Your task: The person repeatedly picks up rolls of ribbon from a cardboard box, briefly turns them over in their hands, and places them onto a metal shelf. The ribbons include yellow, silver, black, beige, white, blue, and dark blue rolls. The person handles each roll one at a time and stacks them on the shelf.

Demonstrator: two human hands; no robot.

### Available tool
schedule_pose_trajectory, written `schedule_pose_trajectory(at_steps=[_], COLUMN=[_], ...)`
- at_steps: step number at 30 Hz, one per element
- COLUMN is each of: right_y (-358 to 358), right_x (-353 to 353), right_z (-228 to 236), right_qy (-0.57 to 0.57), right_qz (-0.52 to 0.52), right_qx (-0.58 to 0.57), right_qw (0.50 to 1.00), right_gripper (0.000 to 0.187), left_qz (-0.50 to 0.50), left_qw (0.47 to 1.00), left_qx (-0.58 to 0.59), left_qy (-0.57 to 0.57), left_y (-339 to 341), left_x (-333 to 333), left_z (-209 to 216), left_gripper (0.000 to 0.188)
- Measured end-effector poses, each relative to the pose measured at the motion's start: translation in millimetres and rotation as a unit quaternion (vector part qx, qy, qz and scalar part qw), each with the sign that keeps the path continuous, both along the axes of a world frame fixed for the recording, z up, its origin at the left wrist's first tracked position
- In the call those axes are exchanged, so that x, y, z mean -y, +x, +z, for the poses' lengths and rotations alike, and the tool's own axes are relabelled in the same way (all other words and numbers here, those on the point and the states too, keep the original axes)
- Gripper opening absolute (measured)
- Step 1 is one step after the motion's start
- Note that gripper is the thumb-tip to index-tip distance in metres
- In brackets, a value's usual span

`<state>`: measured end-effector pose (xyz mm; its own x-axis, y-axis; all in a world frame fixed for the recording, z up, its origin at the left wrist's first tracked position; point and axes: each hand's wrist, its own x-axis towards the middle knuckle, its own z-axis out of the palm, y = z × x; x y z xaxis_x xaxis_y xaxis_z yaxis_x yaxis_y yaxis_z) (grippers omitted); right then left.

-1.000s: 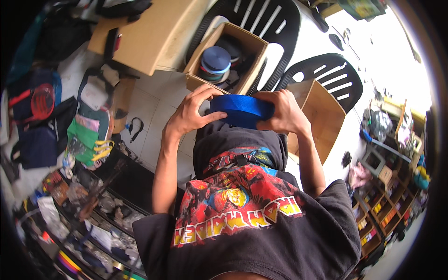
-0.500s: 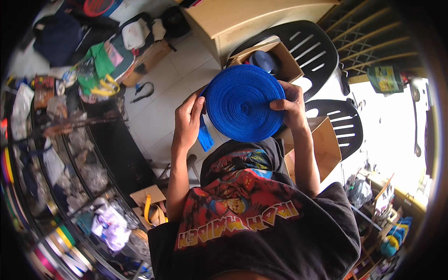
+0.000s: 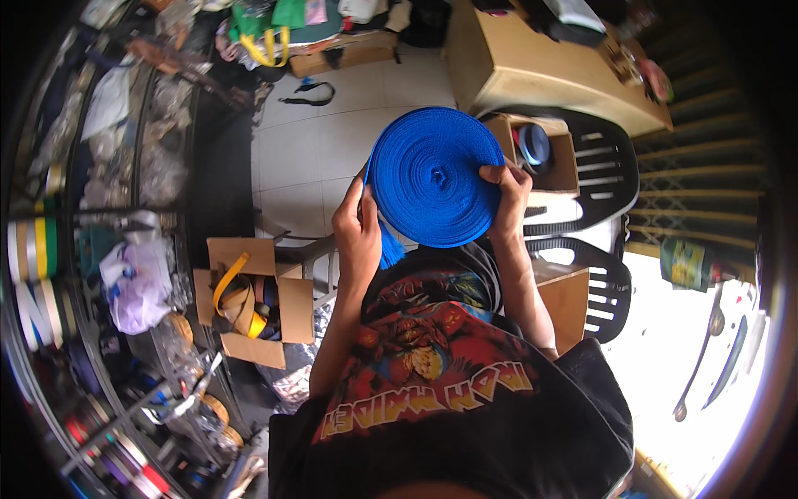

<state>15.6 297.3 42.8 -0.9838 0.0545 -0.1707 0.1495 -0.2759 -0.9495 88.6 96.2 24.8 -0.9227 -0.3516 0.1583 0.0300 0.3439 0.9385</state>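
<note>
A large flat roll of blue webbing strap [image 3: 432,187] is held up in front of my body, its coiled face turned toward me. My left hand [image 3: 357,229] grips its left edge, closed around the strap there, and the loose end hangs beside those fingers. On the opposite side my right hand [image 3: 509,198] clasps the rim, the thumb lying over the coiled face and the other fingers hidden behind the roll.
At left, an open cardboard box [image 3: 241,337] holds yellow and dark straps, near a shelf rack [image 3: 75,212] with ribbon spools. Black slatted chairs [image 3: 611,170] stand at right, one bearing a cardboard box [image 3: 565,170] with rolls. A wooden desk [image 3: 532,62] is beyond; a black strap [image 3: 309,93] lies on the floor.
The view has swung round to the left, bringing the strap-filled box and shelf rack further in. Both hands keep hold of the blue roll, which stays almost in place before me.
</note>
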Motion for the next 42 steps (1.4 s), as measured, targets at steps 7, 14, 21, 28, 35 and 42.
schedule_pose_trajectory(at_steps=[7, 14, 21, 28, 35, 42], right_y=[-10, -18, -50, -80, -104, -84], right_x=[66, 103, 107, 109, 118, 154], right_z=[-1, -10, -12, -11, -18, -7], right_qy=[-0.096, -0.139, -0.156, -0.158, -0.157, -0.159], right_qz=[0.034, 0.131, 0.218, 0.255, 0.308, 0.338], right_qx=[0.019, 0.03, 0.046, 0.076, 0.062, 0.041], right_qw=[0.995, 0.981, 0.962, 0.951, 0.936, 0.927], right_gripper=[0.028, 0.033, 0.037, 0.036, 0.032, 0.035], left_qz=[0.096, 0.23, 0.38, 0.462, 0.458, 0.473], left_qw=[0.993, 0.943, 0.901, 0.88, 0.874, 0.874], left_qx=[-0.011, -0.099, -0.022, -0.036, 0.021, -0.054], left_qy=[0.062, 0.221, 0.209, 0.102, -0.16, 0.094], left_y=[28, 24, 6, -22, -22, -21], left_x=[17, 11, 9, -1, -2, 5], left_z=[0, 9, 28, 26, 20, 30], left_gripper=[0.049, 0.042, 0.035, 0.029, 0.03, 0.049])
